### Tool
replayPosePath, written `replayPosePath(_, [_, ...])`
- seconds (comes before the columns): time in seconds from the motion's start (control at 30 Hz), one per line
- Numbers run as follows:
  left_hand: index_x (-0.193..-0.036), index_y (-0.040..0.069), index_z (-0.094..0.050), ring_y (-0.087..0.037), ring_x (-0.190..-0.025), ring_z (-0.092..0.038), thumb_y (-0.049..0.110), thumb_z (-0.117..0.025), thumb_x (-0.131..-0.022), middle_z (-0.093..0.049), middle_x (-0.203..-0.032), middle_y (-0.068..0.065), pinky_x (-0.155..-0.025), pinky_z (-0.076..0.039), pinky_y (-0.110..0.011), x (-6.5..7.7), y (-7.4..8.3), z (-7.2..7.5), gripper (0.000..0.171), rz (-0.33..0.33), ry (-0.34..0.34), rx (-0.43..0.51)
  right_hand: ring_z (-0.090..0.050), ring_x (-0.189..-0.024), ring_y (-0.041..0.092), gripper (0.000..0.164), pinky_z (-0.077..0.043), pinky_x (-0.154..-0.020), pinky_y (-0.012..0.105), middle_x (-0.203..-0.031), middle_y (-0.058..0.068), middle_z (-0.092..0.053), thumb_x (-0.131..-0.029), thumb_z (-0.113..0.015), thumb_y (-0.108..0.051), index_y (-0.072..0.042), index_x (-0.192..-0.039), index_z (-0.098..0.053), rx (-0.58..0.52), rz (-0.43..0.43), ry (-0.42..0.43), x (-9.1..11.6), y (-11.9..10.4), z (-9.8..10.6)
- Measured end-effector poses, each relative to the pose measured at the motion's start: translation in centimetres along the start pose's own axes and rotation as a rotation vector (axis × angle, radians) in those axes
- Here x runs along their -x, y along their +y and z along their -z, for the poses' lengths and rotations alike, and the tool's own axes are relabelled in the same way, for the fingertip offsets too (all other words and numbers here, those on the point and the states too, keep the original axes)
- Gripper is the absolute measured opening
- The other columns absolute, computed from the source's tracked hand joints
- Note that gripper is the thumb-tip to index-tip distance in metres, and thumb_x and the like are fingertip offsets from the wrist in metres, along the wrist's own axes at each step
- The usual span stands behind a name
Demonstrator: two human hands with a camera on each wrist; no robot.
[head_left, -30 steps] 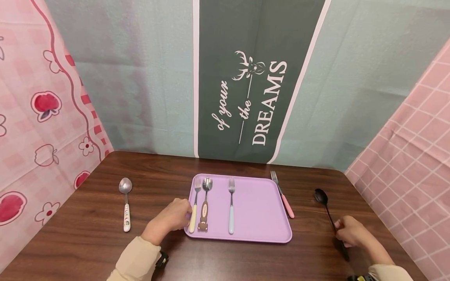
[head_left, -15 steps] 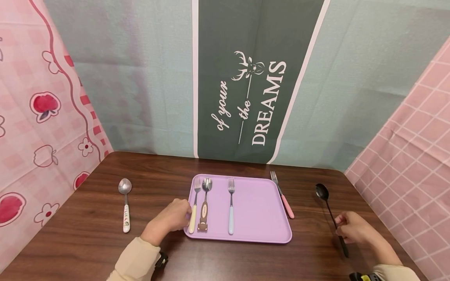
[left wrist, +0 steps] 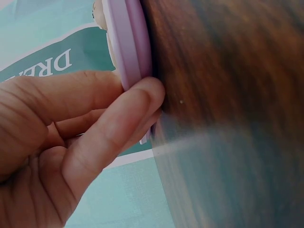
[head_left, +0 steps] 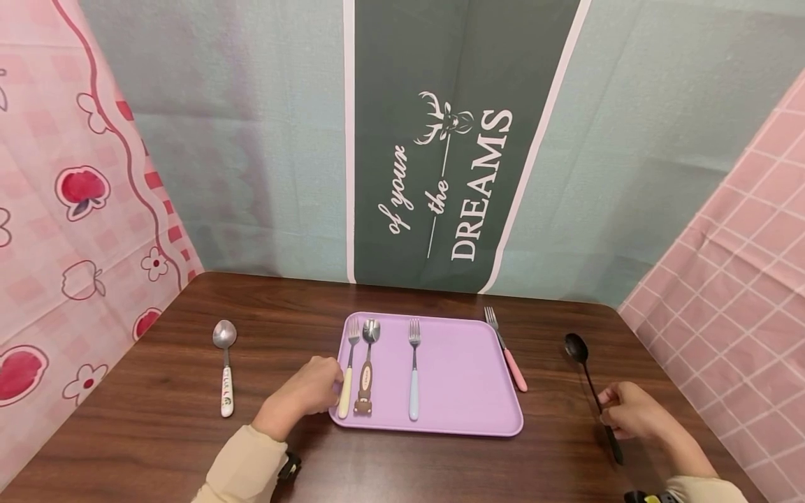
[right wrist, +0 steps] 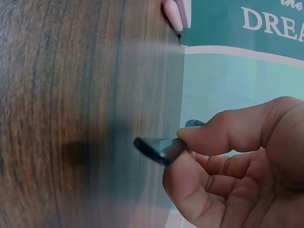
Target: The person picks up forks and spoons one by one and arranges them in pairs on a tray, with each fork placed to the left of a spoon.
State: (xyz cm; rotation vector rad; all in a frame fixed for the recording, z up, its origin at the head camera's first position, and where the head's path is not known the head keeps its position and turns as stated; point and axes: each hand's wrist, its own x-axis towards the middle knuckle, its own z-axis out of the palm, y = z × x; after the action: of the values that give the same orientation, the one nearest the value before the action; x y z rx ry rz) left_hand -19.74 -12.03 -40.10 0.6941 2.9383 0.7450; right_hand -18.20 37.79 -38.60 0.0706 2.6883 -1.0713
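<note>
My left hand [head_left: 312, 385] pinches the left rim of the lilac tray [head_left: 465, 377]; in the left wrist view the thumb presses against the tray's edge [left wrist: 130, 47]. On the tray lie a cream-handled fork [head_left: 345, 392], a spoon with a brown bear handle [head_left: 365, 381] and a fork with a light blue handle [head_left: 414, 392]. To the right of the tray, my right hand [head_left: 636, 412] holds a long black spoon [head_left: 590, 381] by its handle between thumb and fingers. In the right wrist view the handle's end [right wrist: 159, 149] sticks out past the fingertips, above the wood.
A fork with a pink handle [head_left: 513, 368] lies on the table [head_left: 440, 468] along the tray's right side. Far left rests a spoon with a patterned white handle [head_left: 227, 391]. Cloth hangings [head_left: 283, 175] stand behind the table and on both sides.
My right hand and the black spoon have shifted slightly, first away from me and then a little back. The left hand stays on the tray rim.
</note>
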Motion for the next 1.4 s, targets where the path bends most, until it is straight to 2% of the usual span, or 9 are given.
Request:
replayPosePath(0.27, [-0.053,0.011,-0.052,-0.01,-0.043,-0.042,-0.01,-0.058,-0.063,-0.044,-0.048,0.003,-0.039,-0.037,-0.024,0.0,0.0,-0.1,0.025,0.022,-0.009,0.008,-0.049,-0.06,0.019,0.022,-0.05,-0.052,0.035,-0.069,0.005,-0.042,-0.07,-0.051,0.006,0.01,-0.09,-0.045,0.015,0.003,0.003,-0.2,-0.5,-0.7])
replayPosePath(0.53, [-0.053,0.011,-0.052,-0.011,-0.045,-0.041,-0.011,-0.059,-0.063,-0.043,-0.048,0.003,-0.039,-0.035,-0.024,-0.1,0.0,-0.1,0.025,0.021,-0.012,0.009,-0.051,-0.059,0.019,0.022,-0.05,-0.052,0.033,-0.071,0.005,-0.046,-0.074,-0.051,0.008,0.014,-0.093,-0.044,-0.048,0.051,-0.043,-0.8,-1.1,-1.5])
replayPosePath(0.83, [-0.054,0.011,-0.053,-0.01,-0.043,-0.043,-0.012,-0.058,-0.063,-0.044,-0.047,0.004,-0.039,-0.036,-0.024,0.0,0.2,0.0,0.025,0.04,-0.024,0.023,-0.053,-0.067,0.021,0.025,-0.05,-0.056,0.035,-0.078,0.009,-0.05,-0.077,-0.052,0.006,0.016,-0.099,-0.043,-0.103,0.074,-0.075,-1.2,-1.9,-2.3])
replayPosePath(1.4, [-0.053,0.011,-0.053,-0.009,-0.041,-0.043,-0.011,-0.058,-0.064,-0.044,-0.046,0.005,-0.038,-0.037,-0.023,-0.1,0.0,0.0,0.025,0.041,-0.027,0.022,-0.053,-0.069,0.019,0.029,-0.05,-0.055,0.034,-0.075,0.007,-0.051,-0.073,-0.048,0.009,0.014,-0.101,-0.043,-0.218,0.144,-0.15,-1.9,-3.3,-4.0])
